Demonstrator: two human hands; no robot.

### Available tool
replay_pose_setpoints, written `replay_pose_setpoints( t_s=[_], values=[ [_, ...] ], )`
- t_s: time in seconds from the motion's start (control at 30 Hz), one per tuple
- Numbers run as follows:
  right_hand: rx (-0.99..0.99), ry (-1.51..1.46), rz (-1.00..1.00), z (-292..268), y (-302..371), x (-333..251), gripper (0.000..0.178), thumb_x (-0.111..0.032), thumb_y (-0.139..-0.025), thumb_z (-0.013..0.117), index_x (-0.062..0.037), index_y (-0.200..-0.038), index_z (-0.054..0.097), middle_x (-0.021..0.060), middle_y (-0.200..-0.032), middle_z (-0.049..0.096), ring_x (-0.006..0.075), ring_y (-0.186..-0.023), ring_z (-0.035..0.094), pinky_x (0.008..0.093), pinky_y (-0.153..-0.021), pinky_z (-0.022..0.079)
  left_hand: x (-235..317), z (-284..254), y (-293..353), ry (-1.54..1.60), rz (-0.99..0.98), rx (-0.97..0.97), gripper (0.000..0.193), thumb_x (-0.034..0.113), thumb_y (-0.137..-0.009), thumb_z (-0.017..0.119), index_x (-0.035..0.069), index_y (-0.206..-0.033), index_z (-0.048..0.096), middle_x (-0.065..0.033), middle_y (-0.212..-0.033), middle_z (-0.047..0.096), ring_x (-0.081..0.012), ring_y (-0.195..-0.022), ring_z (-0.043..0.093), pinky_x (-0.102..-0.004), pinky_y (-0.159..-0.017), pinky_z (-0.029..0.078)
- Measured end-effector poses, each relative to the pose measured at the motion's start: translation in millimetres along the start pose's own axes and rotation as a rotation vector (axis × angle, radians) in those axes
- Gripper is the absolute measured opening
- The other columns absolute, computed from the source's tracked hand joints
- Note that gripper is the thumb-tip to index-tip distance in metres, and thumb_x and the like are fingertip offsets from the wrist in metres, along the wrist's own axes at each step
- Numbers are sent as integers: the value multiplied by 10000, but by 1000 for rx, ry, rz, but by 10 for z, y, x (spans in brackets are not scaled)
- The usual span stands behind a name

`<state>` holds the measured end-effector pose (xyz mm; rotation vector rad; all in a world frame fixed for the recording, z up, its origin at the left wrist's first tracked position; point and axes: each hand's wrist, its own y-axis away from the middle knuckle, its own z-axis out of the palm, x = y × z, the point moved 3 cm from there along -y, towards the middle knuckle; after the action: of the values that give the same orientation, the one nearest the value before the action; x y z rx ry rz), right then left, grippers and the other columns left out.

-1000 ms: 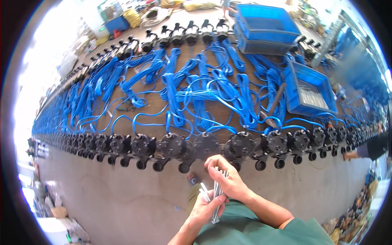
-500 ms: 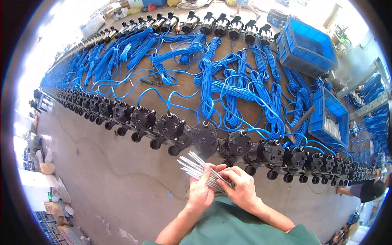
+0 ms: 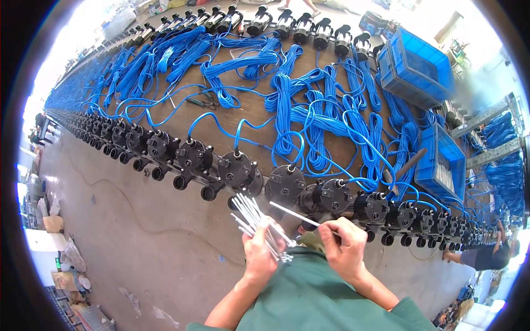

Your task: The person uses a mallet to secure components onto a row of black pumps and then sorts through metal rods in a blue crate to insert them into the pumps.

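Observation:
My left hand (image 3: 258, 256) is closed around a fanned bundle of thin silvery rods (image 3: 247, 208); their lower ends, which look thicker, stick out below the fingers. To its right, my right hand (image 3: 346, 247) pinches one single silvery rod (image 3: 291, 212) by its near end. That rod slants up and left, apart from the bundle. Just beyond both hands stands a row of black round-capped pump-like units (image 3: 284, 187) along the table's near edge, with blue cables coming out of their tops.
Coiled blue cables (image 3: 282, 113) cover much of the brown table (image 3: 243, 132). Pliers (image 3: 203, 102) and a hammer (image 3: 407, 164) lie among them. Blue crates (image 3: 422, 102) are stacked at right; another blue bin (image 3: 424, 175) holds more rods. Another person (image 3: 491, 257) is at far right.
My hands have moved apart. The right hand has drawn one rod out of the bundle and shifted right with it, while the left hand keeps the others.

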<state>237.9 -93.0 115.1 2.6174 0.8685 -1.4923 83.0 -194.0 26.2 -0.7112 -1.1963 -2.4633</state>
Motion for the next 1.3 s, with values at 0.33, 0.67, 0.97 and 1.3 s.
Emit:
replay_pose_setpoints(
  t_s=[0.33,0.67,0.97,1.3],
  values=[
    [-88,232,26,-113,-285,393,100,-90,-854,750,-29,-817,680,106,-722,636,274,-620,625,372,-579,485,399,-311,-157,-359,-137,-185,204,112,-966,643,-31,-1110,658,-23,-599,539,-69,-415,432,-224,-359,325],
    [-384,510,-373,209,-540,131,160,-65,-741,678,-54,-847,559,92,-810,573,252,-770,612,367,-632,508,550,-289,-474,-464,-155,-215,258,57,-931,679,-5,-1176,626,-23,-630,556,-65,-427,442,-212,-353,323],
    [-336,435,-164,529,-458,66,514,-337,-884,727,-21,-1260,576,105,-931,636,264,-807,666,372,-643,547,575,87,-436,-393,-297,-177,199,42,-948,647,103,-1101,534,-70,-703,604,-79,-443,449,-223,-358,334],
    [-395,-142,-336,663,-647,-149,134,-220,-864,720,-112,-942,723,67,-892,655,272,-775,678,383,-650,546,298,191,-465,-56,-189,-184,158,178,-1010,540,55,-1073,617,-13,-767,600,-82,-501,516,-227,-383,382]
  ],
)
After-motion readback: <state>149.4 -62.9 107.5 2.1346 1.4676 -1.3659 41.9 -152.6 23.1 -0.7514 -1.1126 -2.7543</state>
